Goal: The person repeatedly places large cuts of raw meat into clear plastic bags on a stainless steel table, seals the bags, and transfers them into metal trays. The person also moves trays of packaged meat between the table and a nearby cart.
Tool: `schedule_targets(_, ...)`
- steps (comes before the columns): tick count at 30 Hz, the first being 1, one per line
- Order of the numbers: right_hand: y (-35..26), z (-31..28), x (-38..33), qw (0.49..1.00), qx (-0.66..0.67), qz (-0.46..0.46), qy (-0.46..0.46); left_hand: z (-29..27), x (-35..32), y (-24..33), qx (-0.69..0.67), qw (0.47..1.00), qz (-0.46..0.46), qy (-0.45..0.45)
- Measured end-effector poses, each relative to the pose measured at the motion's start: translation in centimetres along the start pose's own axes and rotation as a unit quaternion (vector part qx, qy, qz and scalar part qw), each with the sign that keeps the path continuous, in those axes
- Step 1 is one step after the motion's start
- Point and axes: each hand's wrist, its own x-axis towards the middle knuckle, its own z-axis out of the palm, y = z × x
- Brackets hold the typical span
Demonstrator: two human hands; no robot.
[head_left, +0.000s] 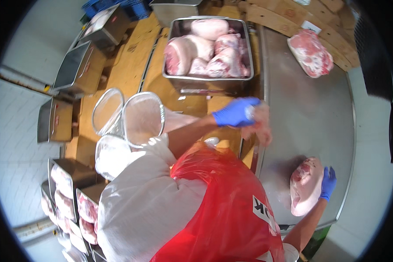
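My left hand (236, 112), in a blue glove, is closed on a floppy, pale pink piece of meat trimming (262, 124). The trimming hangs over the near-left edge of the steel table (305, 115). My right hand (329, 183), also blue-gloved, rests with fingers stretched out along the right side of a large joint of raw meat (306, 187). That joint lies on the table, pale rind showing on one side and red flesh at its upper end. Whatever is under the right palm stays hidden.
A second raw joint (310, 53) lies at the table's far end, beside cardboard boxes (288, 15). A steel tub (207, 79) of large joints stands left of the table. Bag-lined round containers (144, 118) are by my left arm. Several steel bins (81, 70) line the left wall.
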Motion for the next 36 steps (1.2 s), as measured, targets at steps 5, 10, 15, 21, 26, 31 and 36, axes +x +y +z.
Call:
schedule_targets(5, 16.5, 2.9, -0.8, 0.975, 0.031, 0.165, -0.145, -14.8, -11.5, 0.4, 0.066, 0.982, -0.105, 0.141)
schedule_targets(10, 16.0, 3.8, -1.3, 0.915, 0.285, 0.224, -0.177, -24.4, -20.3, 6.6, 0.036, 0.953, -0.182, 0.240)
schedule_targets(15, 16.7, 3.2, -1.2, 0.877, 0.344, 0.246, -0.227, -30.6, -25.6, 10.4, 0.027, 0.934, -0.183, 0.306)
schedule_targets(21, 14.9, 3.2, -2.3, 0.881, 0.337, 0.246, -0.222, -33.6, -30.8, 12.1, 0.013, 0.887, -0.161, 0.433)
schedule_targets(26, 14.9, 2.6, -3.5, 0.915, 0.270, 0.213, -0.209, -32.7, -34.2, 7.4, -0.074, 0.882, -0.157, 0.439)
schedule_targets(31, 13.9, 3.8, -3.1, 0.933, 0.244, 0.142, -0.224, -32.4, -39.6, -8.2, 0.284, 0.736, -0.571, 0.228)
schedule_targets(36, 10.3, 3.9, -6.1, 0.955, 0.183, 0.200, -0.122, -17.0, -21.8, -11.7, 0.406, 0.752, -0.501, 0.136)
